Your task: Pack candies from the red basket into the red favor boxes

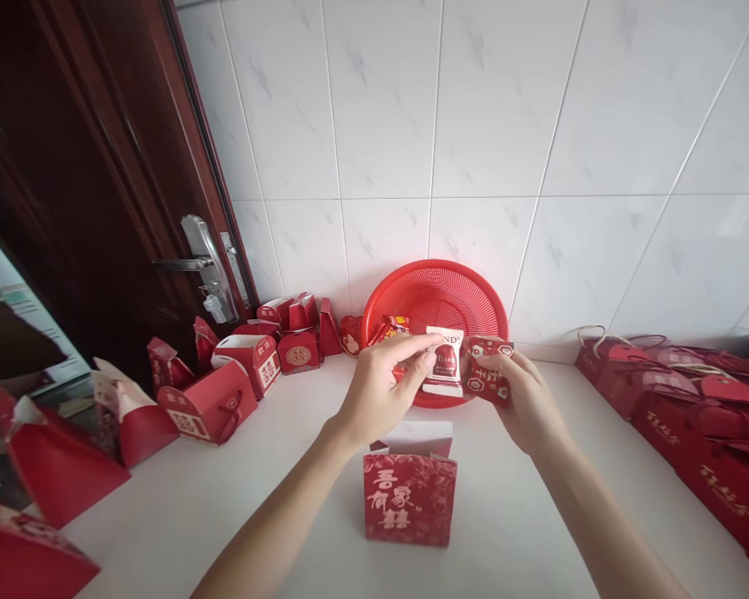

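Between the thumb and fingers of my left hand (384, 383) is a wrapped candy (446, 366) in a white and dark red packet. My right hand (528, 395) pinches a red packet with pale flower prints (488, 366), close beside the candy. Both hands are raised in front of a red plastic basket (440, 274) that leans against the wall, with some bright red and yellow packets (392, 329) in it. Below the hands, a red gift box (410, 503) with pale Chinese characters stands upright on the white surface, its top open.
Several red gift boxes (218, 399) line the left side. More red boxes with cord handles (680, 416) stand in rows at the right. White wall tiles (387, 108) rise behind, and a dark wooden door (118, 166) with a metal handle (203, 262) is at the left.
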Tool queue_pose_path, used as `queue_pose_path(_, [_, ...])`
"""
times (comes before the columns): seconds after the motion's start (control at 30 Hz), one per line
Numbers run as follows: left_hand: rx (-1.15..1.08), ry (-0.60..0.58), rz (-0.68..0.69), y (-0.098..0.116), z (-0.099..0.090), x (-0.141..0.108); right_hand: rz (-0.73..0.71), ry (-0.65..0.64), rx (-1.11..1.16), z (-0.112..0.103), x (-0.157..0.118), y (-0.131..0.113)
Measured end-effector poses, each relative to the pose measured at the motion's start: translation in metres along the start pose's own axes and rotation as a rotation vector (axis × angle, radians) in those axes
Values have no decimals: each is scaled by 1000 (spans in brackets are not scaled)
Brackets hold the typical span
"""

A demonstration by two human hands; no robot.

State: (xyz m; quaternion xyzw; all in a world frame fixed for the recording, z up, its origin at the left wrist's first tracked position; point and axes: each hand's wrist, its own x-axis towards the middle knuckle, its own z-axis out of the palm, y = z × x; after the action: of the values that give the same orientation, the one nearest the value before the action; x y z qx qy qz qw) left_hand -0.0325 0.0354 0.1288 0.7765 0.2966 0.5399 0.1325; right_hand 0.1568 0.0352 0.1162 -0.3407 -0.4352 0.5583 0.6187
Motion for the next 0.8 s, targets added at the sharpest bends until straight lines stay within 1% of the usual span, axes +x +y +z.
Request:
queue_pose_path(0.27, [-30,-8,4,3,1,-2,13,-9,22,2,-3,1])
queue_pose_path(0.43, [-29,-16,3,4,1,-1,-4,-71,-2,4,-6,-1])
queue_pose_path(0.63, [-21,-17,20,5,1,-1,-4,-56,-12,5,-8,-2])
queue_pose_path(0.8, [-8,-4,12,5,2,-1,-37,-128,-47,6,-10,-5])
